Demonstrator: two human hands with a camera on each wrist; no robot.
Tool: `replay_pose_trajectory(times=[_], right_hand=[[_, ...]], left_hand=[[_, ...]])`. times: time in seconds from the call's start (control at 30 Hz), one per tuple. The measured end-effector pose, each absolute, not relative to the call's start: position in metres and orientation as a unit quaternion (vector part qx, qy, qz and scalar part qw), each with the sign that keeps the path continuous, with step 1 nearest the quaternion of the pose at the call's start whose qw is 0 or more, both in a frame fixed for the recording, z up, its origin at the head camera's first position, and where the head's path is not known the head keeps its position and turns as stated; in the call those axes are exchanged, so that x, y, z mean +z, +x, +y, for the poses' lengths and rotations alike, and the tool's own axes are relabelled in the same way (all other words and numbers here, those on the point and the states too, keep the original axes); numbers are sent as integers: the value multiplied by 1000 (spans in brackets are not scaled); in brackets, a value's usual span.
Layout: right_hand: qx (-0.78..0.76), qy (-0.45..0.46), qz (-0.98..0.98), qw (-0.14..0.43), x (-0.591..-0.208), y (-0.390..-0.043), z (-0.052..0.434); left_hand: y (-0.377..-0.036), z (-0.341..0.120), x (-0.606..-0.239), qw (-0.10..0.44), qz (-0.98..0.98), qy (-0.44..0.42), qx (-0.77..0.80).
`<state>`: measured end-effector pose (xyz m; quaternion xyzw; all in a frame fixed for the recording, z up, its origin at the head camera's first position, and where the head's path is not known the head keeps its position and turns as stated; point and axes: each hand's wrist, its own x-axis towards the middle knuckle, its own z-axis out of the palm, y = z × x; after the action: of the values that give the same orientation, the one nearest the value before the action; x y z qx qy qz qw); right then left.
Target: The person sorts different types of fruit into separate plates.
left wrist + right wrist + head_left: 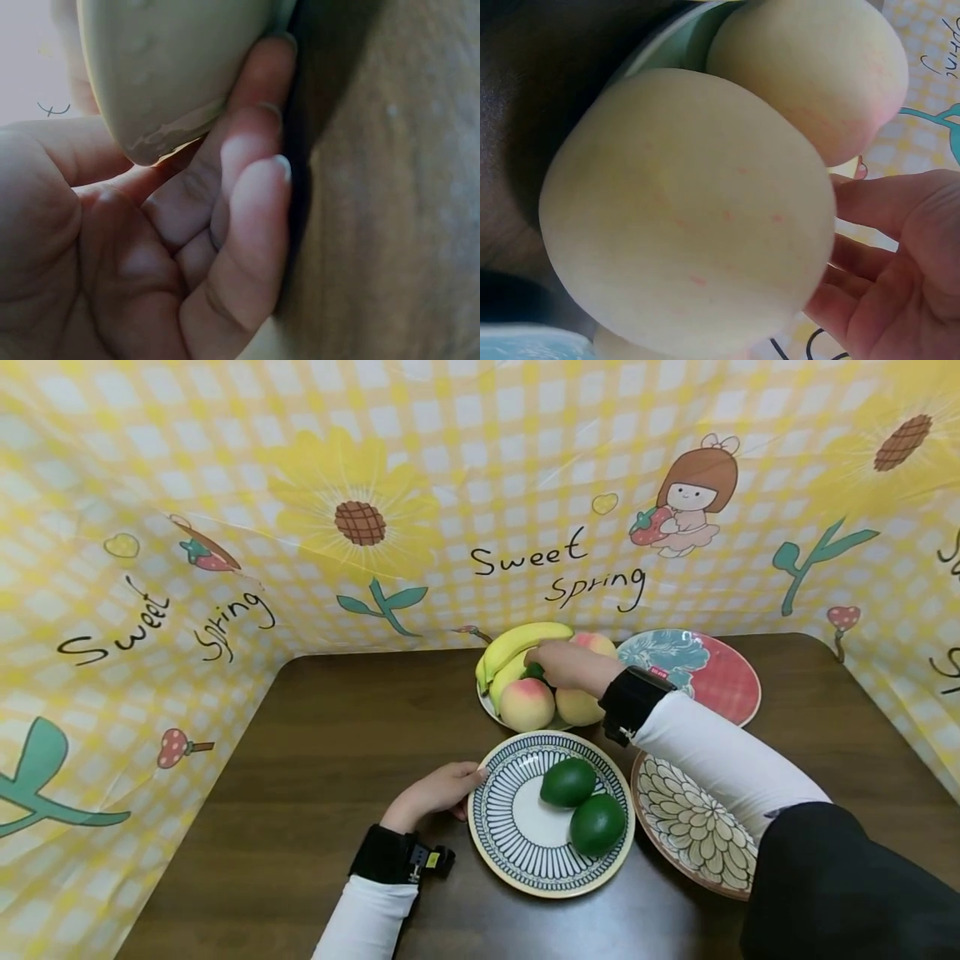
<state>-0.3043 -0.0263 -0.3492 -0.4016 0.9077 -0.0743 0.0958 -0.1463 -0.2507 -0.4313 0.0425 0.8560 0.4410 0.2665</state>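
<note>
My left hand (446, 789) grips the left rim of a blue-and-white patterned plate (517, 860), thumb on top and fingers curled below. In the left wrist view the fingers (255, 225) lie under the plate's pale underside (180, 60). Two smooth dark green avocados (567, 782) rest on this plate. My right hand (566, 664) reaches into the fruit plate behind it, fingers curled over another dark green avocado (534, 672), mostly hidden beneath them. Around that hand sit bananas (517, 647) and several peaches (527, 704). A large peach (690, 217) hides the right fingertips in the right wrist view.
A red-and-blue plate (723, 681) stands at the back right, by the cloth backdrop. The brown-rimmed petal-patterned plate (697, 827) lies right of the blue-and-white one, under the right forearm. Brown wooden table (322, 760) extends to the left.
</note>
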Motion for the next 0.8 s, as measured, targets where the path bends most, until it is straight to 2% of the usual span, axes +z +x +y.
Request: replay_pose_trajectory(times=[0.8], right_hand=[[-93, -401, 905, 105, -364, -325, -29]], left_hand=[[-147, -250, -432, 267, 850, 48, 452]])
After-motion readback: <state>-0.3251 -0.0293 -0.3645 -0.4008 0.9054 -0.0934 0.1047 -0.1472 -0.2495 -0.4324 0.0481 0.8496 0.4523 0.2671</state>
